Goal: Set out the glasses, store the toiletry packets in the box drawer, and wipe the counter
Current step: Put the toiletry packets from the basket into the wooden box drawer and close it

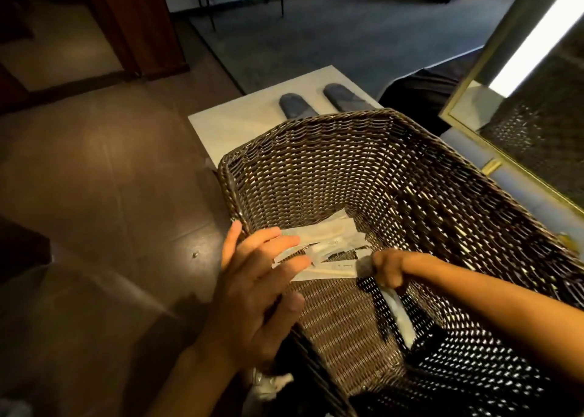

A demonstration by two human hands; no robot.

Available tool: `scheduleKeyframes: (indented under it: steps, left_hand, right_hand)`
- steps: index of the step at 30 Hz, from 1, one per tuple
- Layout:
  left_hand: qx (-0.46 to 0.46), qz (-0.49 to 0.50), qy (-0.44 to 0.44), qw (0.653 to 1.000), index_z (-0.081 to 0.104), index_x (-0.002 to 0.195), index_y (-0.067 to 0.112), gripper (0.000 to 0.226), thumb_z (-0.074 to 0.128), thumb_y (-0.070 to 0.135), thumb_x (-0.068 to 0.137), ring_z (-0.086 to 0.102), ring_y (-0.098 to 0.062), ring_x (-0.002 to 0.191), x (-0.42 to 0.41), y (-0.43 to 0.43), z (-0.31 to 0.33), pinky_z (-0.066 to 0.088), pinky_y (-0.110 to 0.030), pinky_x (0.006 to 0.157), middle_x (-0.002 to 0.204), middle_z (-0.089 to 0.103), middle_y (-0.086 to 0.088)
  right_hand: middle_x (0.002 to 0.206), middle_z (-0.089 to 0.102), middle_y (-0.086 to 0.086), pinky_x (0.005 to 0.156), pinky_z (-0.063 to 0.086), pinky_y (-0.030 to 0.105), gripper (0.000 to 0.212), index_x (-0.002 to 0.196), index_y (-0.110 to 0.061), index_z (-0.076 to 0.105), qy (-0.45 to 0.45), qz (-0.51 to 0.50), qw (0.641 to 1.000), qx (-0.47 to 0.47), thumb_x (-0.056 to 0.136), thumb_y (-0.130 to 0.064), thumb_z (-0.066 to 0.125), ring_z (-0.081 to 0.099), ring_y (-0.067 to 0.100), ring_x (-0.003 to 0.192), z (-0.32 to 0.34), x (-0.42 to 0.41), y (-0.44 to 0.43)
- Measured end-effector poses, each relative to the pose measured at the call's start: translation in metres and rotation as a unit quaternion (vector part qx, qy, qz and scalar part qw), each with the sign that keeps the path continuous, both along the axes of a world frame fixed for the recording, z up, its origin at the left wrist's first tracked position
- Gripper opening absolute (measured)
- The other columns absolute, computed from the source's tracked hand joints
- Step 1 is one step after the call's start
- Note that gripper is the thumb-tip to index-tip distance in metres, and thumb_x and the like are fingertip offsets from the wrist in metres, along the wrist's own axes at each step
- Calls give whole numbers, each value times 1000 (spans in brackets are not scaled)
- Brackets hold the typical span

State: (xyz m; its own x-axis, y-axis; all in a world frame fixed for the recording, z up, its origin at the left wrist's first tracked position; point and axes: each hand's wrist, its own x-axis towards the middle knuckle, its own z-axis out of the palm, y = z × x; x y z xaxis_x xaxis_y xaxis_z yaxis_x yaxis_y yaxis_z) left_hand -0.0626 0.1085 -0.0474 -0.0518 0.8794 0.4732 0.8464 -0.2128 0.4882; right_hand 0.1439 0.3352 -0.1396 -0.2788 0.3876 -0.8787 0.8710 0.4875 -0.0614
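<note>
A large dark woven wicker basket (316, 151) fills the middle of the head view, tilted toward me. Several white toiletry packets (328, 236) lie on its bottom near the left wall. My left hand (252, 290) rests over the basket's left rim, fingers spread, touching the packets' edge. My right hand (390, 268) reaches in from the right and is closed around a long white packet (399, 315) that hangs down from the fist. No glasses or box drawer are in view.
Beyond the basket lies a white mat (240, 123) with two grey slippers (297, 105). A gold-framed mirror (493, 66) stands at the right. Brown tiled floor (94, 179) is to the left, grey carpet (363, 28) farther back.
</note>
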Motion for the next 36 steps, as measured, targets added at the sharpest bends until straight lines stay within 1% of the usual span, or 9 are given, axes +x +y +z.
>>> scheduleKeyframes:
  steps: [5,7,10,13,16,20,27,33,36]
  left_hand:
    - [-12,-1,15,1000,75,113,20,58,27,50,103,50,-22,134,0,-1,2,9,-57,123,132,64,3]
    - [-18,-5,24,1000,76,112,20,56,29,49,103,51,-21,133,-2,-1,5,11,-58,122,132,65,4]
    - [-18,-14,41,999,76,112,22,52,33,49,102,51,-18,132,-4,1,8,13,-59,121,133,64,7]
    - [-17,-22,38,999,76,114,23,51,33,48,103,50,-16,131,-5,1,7,14,-60,121,133,64,8]
    - [-15,-19,23,999,75,115,24,50,32,48,104,49,-14,134,-4,0,6,11,-58,122,133,64,7]
    - [-12,-18,12,1000,71,116,25,48,31,48,104,50,-14,133,-3,0,7,8,-54,124,133,63,7]
    - [-8,-6,-2,1000,73,117,22,51,30,47,104,49,-15,134,2,1,6,6,-54,124,133,63,5]
    - [-14,-4,-3,1000,73,119,22,52,29,47,105,49,-16,135,1,0,6,6,-54,124,134,63,4]
    - [-11,-2,-8,1000,73,117,22,52,29,47,105,48,-15,135,2,1,7,5,-52,124,133,63,4]
  right_hand:
    - [120,68,13,76,53,25,36,126,-8,64,90,-30,995,33,90,-7,65,64,22,95,26,-9,8]
    - [118,69,13,83,57,29,33,123,-10,64,139,-20,990,30,91,-4,63,68,24,100,43,-18,11]
    - [120,69,2,104,50,33,30,117,-19,67,247,46,965,76,91,-5,63,65,18,112,55,-34,0]
    - [119,66,-1,102,49,32,27,115,-22,65,317,170,918,165,89,-18,67,62,17,111,40,-57,-25]
    - [120,63,7,95,50,36,43,130,-15,51,277,250,911,176,90,-24,66,59,27,111,9,-76,-45]
    - [133,54,14,103,46,45,76,140,-9,33,215,253,927,173,80,-27,76,47,32,122,-22,-79,-56]
    - [107,66,7,104,43,44,60,125,-13,41,234,287,908,195,78,-25,77,54,25,99,-35,-73,-63]
    - [125,51,15,96,53,41,28,113,-8,59,230,248,935,106,88,-18,68,59,28,102,-15,-76,-65]
    - [121,49,14,98,52,41,15,102,-11,59,246,223,940,84,91,-22,59,53,24,99,0,-77,-56]
